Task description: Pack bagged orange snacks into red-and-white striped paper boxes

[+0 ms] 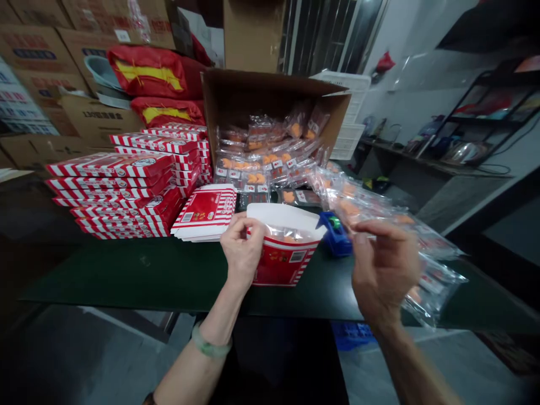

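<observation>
My left hand (241, 247) is closed in a pinch on the upper left edge of a red box with white stripes (280, 261). The box stands on the table with its white flap raised, and clear packets (291, 236) with orange pieces show inside its mouth. To the right of the box, my right hand (386, 273) has thumb and forefinger pressed together; what they hold, if anything, I cannot make out. Behind its fingertips lie clear plastic packets (348, 208). A blue tape dispenser (340, 242) with a green roll sits between the box and my right hand.
Flat striped cartons (205, 211) lie left of the box, beside stacks of filled striped boxes (122, 194). An open cardboard carton (276, 84) full of packets stands behind. More packets (430, 281) spread over the right of the green table (185, 275).
</observation>
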Action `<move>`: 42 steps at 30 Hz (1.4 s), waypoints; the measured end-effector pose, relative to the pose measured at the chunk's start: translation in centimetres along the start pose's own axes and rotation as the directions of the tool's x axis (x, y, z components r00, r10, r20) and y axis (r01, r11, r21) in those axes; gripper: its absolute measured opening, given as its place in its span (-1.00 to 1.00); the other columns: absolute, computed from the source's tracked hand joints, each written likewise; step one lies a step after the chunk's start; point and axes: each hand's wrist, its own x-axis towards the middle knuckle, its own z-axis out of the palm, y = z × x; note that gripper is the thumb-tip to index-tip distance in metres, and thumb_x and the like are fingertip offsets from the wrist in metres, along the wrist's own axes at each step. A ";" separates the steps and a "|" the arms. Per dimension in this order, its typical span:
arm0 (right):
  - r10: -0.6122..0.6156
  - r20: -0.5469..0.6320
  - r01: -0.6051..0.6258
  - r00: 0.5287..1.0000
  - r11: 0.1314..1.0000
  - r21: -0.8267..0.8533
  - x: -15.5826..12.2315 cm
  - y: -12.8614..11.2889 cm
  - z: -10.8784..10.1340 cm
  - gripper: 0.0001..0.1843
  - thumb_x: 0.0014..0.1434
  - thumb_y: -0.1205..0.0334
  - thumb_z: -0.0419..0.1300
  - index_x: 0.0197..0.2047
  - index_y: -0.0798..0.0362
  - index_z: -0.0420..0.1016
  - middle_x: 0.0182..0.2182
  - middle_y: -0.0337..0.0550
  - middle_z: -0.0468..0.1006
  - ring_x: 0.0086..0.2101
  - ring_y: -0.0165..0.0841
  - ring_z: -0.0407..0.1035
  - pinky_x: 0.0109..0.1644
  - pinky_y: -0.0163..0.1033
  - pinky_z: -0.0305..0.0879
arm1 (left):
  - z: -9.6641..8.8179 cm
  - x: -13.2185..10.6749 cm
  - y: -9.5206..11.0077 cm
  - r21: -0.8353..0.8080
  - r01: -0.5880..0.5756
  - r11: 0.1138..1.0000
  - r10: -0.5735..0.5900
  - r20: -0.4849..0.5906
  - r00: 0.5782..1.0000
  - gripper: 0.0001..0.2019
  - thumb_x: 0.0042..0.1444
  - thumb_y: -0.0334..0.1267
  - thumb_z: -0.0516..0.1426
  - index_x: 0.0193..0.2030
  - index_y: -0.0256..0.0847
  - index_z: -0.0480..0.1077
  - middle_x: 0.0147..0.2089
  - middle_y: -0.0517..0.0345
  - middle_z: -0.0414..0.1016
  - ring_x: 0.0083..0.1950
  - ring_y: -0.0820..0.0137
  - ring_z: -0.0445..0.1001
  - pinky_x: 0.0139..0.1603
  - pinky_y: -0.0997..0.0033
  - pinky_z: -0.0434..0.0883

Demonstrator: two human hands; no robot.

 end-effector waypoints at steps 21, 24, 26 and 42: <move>0.187 0.159 -0.221 0.970 0.946 0.237 -2.4 1.7 2.2 -0.88 0.20 0.28 0.09 -0.39 0.05 0.34 -0.23 -0.14 0.43 -0.22 -0.38 0.39 -0.15 -0.23 0.34 | 0.2 -0.8 2.6 -0.482 0.510 0.712 -0.503 0.155 0.850 -0.90 -0.30 -0.46 0.19 -0.56 -0.26 0.35 -0.62 0.34 0.37 -0.60 0.59 0.29 -0.54 0.62 0.27; 0.318 0.196 -0.369 0.928 0.862 0.348 -2.1 2.2 2.4 -0.83 0.18 0.26 0.12 -0.12 -0.04 0.28 -0.25 -0.20 0.43 -0.31 -0.43 0.40 -0.26 -0.30 0.35 | 0.0 -1.5 1.4 -0.476 0.424 0.770 -0.388 0.178 0.904 -0.90 -0.12 -0.34 0.23 -0.38 -0.23 0.46 -0.45 0.24 0.49 -0.45 0.52 0.42 -0.38 0.54 0.38; 0.298 0.280 -0.382 0.913 0.865 0.325 -1.7 2.8 2.4 -0.75 0.19 0.24 0.12 -0.04 -0.05 0.29 -0.24 -0.18 0.43 -0.29 -0.41 0.39 -0.24 -0.28 0.35 | -0.2 -1.7 0.5 -0.473 0.319 0.822 -0.258 0.191 0.947 -0.85 -0.02 -0.26 0.22 -0.27 -0.19 0.47 -0.30 0.15 0.53 -0.29 0.44 0.48 -0.22 0.45 0.43; 0.204 0.619 -0.274 0.758 0.962 0.019 1.3 3.0 0.1 -0.83 0.11 0.13 0.23 -0.25 0.03 0.44 -0.28 -0.16 0.54 -0.34 -0.39 0.43 -0.36 -0.33 0.37 | -2.0 0.7 0.2 -0.338 0.160 0.928 0.016 0.464 0.885 -0.82 0.00 -0.16 0.23 -0.34 -0.23 0.44 -0.23 0.00 0.53 -0.21 0.33 0.50 -0.19 0.33 0.44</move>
